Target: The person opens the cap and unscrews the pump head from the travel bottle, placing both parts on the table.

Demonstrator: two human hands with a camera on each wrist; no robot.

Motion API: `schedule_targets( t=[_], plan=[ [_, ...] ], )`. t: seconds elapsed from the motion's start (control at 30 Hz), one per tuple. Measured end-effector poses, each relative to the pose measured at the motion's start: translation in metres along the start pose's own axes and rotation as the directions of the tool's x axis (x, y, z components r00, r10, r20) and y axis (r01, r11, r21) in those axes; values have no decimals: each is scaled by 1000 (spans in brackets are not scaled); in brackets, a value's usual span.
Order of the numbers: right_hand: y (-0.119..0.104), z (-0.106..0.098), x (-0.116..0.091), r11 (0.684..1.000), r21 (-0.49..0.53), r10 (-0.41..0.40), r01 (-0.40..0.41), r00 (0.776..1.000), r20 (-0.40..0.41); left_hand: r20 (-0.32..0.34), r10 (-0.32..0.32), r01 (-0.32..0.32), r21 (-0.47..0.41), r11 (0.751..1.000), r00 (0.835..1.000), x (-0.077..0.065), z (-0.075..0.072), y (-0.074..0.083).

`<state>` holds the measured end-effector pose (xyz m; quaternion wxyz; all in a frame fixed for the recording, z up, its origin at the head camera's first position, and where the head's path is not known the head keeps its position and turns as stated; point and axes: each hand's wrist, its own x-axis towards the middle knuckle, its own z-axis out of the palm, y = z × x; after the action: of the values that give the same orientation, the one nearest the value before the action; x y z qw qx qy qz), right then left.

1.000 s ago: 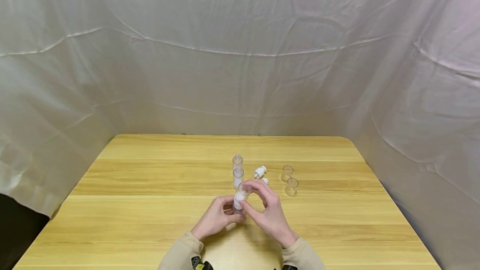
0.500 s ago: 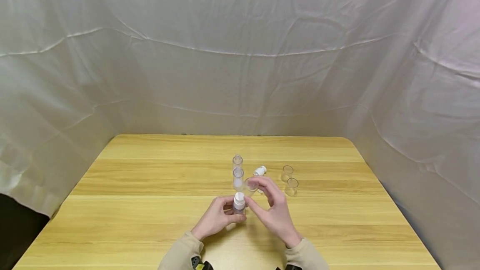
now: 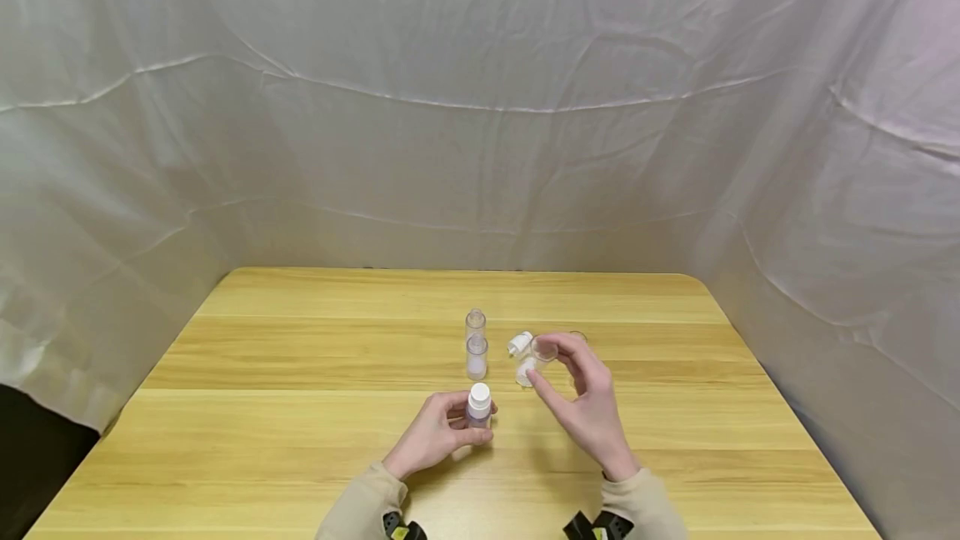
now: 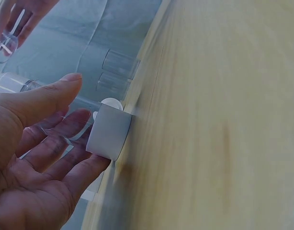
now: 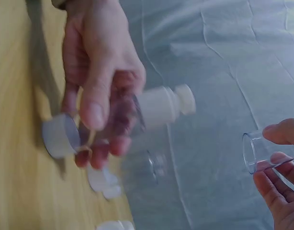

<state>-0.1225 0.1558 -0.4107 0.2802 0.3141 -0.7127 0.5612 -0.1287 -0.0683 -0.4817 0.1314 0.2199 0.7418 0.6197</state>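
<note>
My left hand (image 3: 441,432) grips a small clear bottle upright over the near middle of the table. This pump bottle (image 3: 478,408) has a white top, and its white base (image 4: 109,132) shows in the left wrist view. Off to its right, my right hand (image 3: 588,407) holds a clear cap (image 3: 544,349) between thumb and fingers. The same cap (image 5: 254,152) appears in the right wrist view, with nothing inside it. Beyond the right fingertips lie two white pump tops (image 3: 519,344), one partly behind the cap.
Two clear bottles (image 3: 476,358) without tops stand one behind the other, beyond the left hand. Two more clear caps (image 4: 119,63) stand on the table; the right hand mostly hides them in the head view. Pale curtains (image 3: 480,148) surround the wooden table (image 3: 300,440).
My right hand has drawn the clear cap away from the bottle's white top, moving right and farther off. The left hand keeps its grip on the bottle in the same place.
</note>
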Motion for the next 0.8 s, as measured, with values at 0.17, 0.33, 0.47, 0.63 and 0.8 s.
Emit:
schedule_targets(
  t=[0.17, 0.33, 0.47, 0.63, 0.8],
  plan=[
    [1, -13, 2, 999, -38, 20, -20, 1000, -9, -1, -3, 3, 9, 1000, 1000, 0, 0, 0],
    [1, -21, 3, 997, -64, 37, -37, 999, -13, -1, -3, 3, 15, 1000, 1000, 0, 0, 1],
    [4, -28, 1, 993, -97, 68, -70, 997, -20, -1, -9, 9, 11, 1000, 1000, 0, 0, 2],
    [13, -39, -10, 983, -159, 87, -90, 996, -26, -2, -9, 9, 9, 1000, 1000, 1, 0, 1],
    [20, -49, -22, 969, -225, 99, -106, 994, -41, -9, -5, 5, 16, 1000, 1000, 1, 0, 0]
  ],
)
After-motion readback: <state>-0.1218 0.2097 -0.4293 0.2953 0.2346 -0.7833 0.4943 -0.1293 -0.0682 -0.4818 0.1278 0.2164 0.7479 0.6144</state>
